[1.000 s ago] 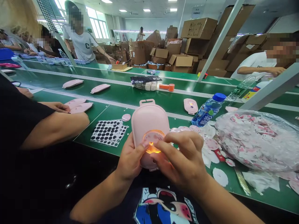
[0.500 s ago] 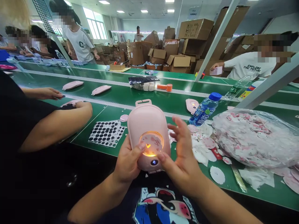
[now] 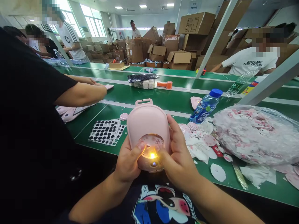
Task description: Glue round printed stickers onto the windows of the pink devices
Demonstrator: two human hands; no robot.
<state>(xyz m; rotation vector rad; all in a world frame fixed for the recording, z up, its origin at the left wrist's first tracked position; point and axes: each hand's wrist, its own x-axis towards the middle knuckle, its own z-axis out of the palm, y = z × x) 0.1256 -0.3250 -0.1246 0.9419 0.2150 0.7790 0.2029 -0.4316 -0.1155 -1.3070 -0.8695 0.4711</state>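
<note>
A pink rounded plastic device [image 3: 148, 119] with a loop at its top is held upright in front of my chest. My left hand [image 3: 129, 160] grips its left side, thumb on the round decorated disc [image 3: 151, 141] in its front. Around the right side wraps my right hand [image 3: 178, 155], its thumb pressing at the disc's lower right. Orange light shines brightly from the disc's lower edge. Just below it a small dark display [image 3: 154, 164] is lit. The fingers behind the device are hidden.
Black-dot sticker sheets [image 3: 105, 132] lie left of the device. To the right are a blue-capped bottle [image 3: 205, 105], loose round discs and a clear bag of pink-and-white pieces [image 3: 254, 137]. A co-worker's arm [image 3: 81, 95] reaches over the bench at left.
My right hand has closed from spread fingers onto the device's right side, its thumb now at the disc. The light has grown brighter at the lower edge. The co-worker at left has leaned further forward.
</note>
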